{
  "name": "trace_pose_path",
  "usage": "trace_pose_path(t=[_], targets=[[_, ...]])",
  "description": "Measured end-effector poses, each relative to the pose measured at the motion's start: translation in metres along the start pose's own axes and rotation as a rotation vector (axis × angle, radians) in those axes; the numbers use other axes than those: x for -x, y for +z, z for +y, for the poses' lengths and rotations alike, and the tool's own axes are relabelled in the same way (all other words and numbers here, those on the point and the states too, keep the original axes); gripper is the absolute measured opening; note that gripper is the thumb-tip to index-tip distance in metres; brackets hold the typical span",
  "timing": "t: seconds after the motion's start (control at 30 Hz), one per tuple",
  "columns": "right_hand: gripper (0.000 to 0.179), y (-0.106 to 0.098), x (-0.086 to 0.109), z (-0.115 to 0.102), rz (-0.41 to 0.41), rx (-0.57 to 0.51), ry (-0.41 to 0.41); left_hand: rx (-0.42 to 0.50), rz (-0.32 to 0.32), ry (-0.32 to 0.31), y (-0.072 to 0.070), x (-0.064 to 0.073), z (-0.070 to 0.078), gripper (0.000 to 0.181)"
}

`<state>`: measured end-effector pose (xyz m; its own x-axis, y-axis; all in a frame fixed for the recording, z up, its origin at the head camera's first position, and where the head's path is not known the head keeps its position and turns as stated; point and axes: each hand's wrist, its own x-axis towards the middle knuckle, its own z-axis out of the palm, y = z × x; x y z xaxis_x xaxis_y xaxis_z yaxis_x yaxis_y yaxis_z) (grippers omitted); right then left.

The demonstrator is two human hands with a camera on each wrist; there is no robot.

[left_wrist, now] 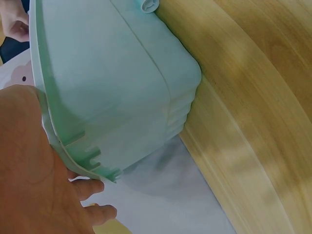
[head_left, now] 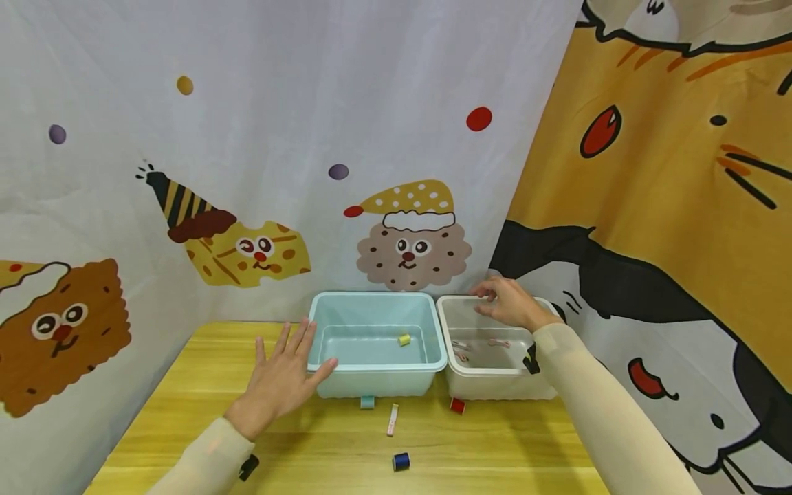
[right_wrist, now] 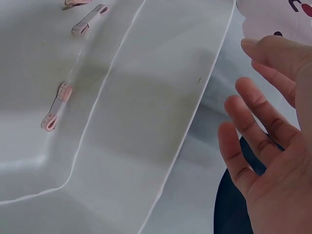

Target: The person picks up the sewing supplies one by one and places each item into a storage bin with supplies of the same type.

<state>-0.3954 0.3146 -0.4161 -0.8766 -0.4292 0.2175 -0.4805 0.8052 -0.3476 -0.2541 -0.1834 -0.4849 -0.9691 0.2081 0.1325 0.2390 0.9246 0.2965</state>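
Note:
My left hand (head_left: 281, 375), fingers spread, rests at the left end of a light blue bin (head_left: 377, 383). In the left wrist view its palm and fingers lie along the bin's rim (left_wrist: 48, 119). Inside that bin sits a yellow thread spool (head_left: 404, 339). Over the back of a white bin (head_left: 501, 386), my right hand (head_left: 510, 302) holds nothing, its fingers loosely bent and apart. On the white bin's floor lie several folded pinkish measuring tapes (right_wrist: 57, 107); the right wrist view shows them beyond the fingertips, on the far side of the bin's wall.
In front of the bins, on the wooden table (head_left: 297, 454), lie a light blue spool (head_left: 368, 403), a red spool (head_left: 457, 406), a dark blue spool (head_left: 401, 461) and a folded measuring tape (head_left: 392, 420). A printed cloth (head_left: 266, 137) hangs right behind the bins.

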Motion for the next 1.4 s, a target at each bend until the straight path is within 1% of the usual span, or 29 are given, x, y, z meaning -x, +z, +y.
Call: trace_pose_path(t=[0.3, 0.5, 0.77, 1.0, 1.23, 1.4], targets=[[0.032, -0.002, 0.005, 0.002, 0.014, 0.002, -0.001, -0.005, 0.009, 0.002, 0.0, 0.0, 0.001, 0.103], [0.031, -0.004, 0.01, -0.001, 0.023, -0.028, -0.014, -0.01, 0.017, 0.002, 0.001, 0.001, 0.0, 0.103], [0.027, -0.004, 0.019, -0.007, 0.072, -0.017, -0.05, -0.007, 0.012, -0.002, 0.0, 0.001, 0.001, 0.103], [0.022, -0.002, 0.029, -0.014, 0.116, 0.02, -0.082, -0.005, 0.0, -0.004, 0.0, 0.0, 0.002, 0.103], [0.024, -0.002, 0.04, -0.022, 0.112, -0.008, -0.042, -0.004, 0.005, -0.001, -0.001, 0.0, 0.003, 0.103], [0.025, -0.002, 0.048, -0.028, 0.098, -0.026, -0.038, -0.004, 0.001, -0.001, -0.001, 0.0, 0.003, 0.103]])
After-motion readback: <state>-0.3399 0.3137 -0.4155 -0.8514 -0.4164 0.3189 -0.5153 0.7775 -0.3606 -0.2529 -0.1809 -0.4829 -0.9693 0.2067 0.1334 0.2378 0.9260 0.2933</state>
